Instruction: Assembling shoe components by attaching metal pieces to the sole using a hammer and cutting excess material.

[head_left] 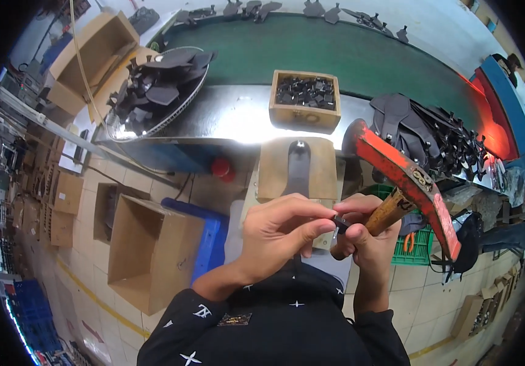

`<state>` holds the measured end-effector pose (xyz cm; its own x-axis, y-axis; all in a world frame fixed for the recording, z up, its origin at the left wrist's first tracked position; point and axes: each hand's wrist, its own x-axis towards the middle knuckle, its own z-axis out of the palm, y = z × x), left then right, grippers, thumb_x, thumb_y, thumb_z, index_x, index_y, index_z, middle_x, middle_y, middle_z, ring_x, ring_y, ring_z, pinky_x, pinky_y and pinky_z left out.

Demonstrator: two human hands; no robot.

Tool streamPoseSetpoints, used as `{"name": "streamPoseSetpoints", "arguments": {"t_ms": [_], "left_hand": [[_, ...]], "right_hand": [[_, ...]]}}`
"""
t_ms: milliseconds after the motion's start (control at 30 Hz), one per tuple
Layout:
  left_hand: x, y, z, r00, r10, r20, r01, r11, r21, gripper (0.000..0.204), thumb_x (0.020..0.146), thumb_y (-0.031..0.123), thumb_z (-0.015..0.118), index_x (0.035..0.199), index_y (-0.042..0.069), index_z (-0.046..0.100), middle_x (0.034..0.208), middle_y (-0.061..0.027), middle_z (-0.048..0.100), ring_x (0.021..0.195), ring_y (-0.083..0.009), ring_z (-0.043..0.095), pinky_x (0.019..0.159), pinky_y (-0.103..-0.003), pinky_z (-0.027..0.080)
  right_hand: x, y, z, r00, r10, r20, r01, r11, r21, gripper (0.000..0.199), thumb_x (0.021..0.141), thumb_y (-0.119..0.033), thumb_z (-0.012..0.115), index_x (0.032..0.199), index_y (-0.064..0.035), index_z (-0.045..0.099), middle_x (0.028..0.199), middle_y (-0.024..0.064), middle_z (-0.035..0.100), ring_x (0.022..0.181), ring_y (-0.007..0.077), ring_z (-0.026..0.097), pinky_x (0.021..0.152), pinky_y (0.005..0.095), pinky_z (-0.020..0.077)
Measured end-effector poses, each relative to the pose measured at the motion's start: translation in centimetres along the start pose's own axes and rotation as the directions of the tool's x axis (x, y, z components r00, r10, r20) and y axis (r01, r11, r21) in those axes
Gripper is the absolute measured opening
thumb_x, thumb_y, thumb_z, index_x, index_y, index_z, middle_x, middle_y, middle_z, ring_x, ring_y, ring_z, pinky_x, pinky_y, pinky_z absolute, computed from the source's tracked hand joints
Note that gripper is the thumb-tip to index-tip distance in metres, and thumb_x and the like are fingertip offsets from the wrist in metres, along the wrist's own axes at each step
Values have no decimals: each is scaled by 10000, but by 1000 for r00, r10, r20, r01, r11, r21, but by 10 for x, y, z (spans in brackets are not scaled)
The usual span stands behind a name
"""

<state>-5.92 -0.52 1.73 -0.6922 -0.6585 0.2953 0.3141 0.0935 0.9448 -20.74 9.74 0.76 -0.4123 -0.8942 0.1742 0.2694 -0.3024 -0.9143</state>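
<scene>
My left hand is closed, its thumb and forefinger pinching a small black part with a metallic bit. My right hand touches the same part with its fingertips. That hand also grips the wooden handle of a hammer, whose red, worn head points up and to the right. Just beyond my hands is a wooden block with a dark grey flat strip lying on it; a shiny spot shows near the strip's far end. Behind it, a wooden box holds many small black pieces.
A round wire-rimmed basket of dark grey pieces stands left on the metal bench. More such pieces are heaped right. A green conveyor belt runs behind. Cardboard boxes and a green crate flank me.
</scene>
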Motion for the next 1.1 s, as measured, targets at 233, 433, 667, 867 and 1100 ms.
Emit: {"name": "streamPoseSetpoints", "arguments": {"t_ms": [233,433,667,867,1100], "left_hand": [[-4,1,-1,930,-359,-78,304,872,-384,163,895,44,698,1046,-9,671,896,-72,654,587,-56,575,485,-200,449],[6,-35,-8,992,125,-22,-115,960,255,235,849,20,718,1077,26,661,995,-98,623,835,-174,651,688,-273,553],[8,-46,-12,996,39,-85,-29,992,125,447,816,59,772,1214,-7,578,988,-111,690,841,-134,656,716,-248,537],[6,-28,-14,979,205,4,-191,901,389,541,799,75,782,1276,-7,541,885,-102,717,799,-130,682,675,-245,529],[11,-28,-20,974,207,92,-226,909,350,621,739,41,807,1309,39,560,864,-83,722,773,-141,689,668,-247,529]], "right_hand": [[-4,15,1,999,9,-48,-8,999,32,279,814,-49,778,1049,50,664,930,133,661,524,62,528,417,202,379],[5,21,-8,989,81,-122,-92,992,-92,140,854,11,709,983,38,661,1005,146,660,516,58,522,415,189,361],[11,43,-13,981,175,-86,-163,978,129,176,875,-29,689,1013,38,602,890,129,657,446,68,454,389,214,322],[6,43,-15,984,180,-3,-174,954,244,206,838,-24,707,997,37,590,908,164,647,444,85,469,389,221,330],[6,34,-14,992,115,-45,-106,981,164,184,820,13,714,974,41,616,973,184,650,464,78,482,397,217,346]]}}
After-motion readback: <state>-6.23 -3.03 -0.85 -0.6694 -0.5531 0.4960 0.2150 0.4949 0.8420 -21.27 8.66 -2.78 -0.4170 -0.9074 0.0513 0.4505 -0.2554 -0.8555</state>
